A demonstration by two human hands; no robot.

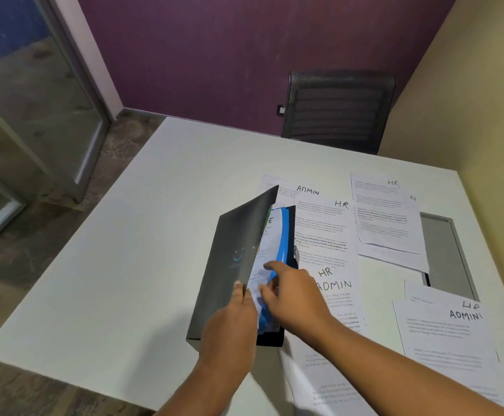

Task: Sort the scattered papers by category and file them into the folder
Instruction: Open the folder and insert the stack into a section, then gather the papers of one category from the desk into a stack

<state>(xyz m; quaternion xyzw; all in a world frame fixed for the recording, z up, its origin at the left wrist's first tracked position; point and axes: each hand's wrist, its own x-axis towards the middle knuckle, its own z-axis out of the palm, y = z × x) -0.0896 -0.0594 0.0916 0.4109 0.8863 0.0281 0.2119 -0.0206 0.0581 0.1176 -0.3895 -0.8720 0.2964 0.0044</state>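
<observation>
Two hands are on the folder (270, 340), which stands half open near the middle of the table (124, 250), its cover (229, 265) tilted up. My left hand (229, 322) grips the cover's near edge, fingers curled round it. My right hand (292, 292) reaches inside, forefinger stretched onto the blue divider (283, 235), thumb against the filed sheets; whether it pinches one I cannot tell. Loose papers (322, 229), marked ADMIN or HR, lie overlapping just right of the folder, one partly behind the cover.

Assessment: the cover looks stiff and light, safe to hold by an edge, though it would likely drop shut if released. The papers are thin, limp and slick on one another. I judge each best lifted by a free corner or long edge, then supported flat, since a hard pinch would crease them
</observation>
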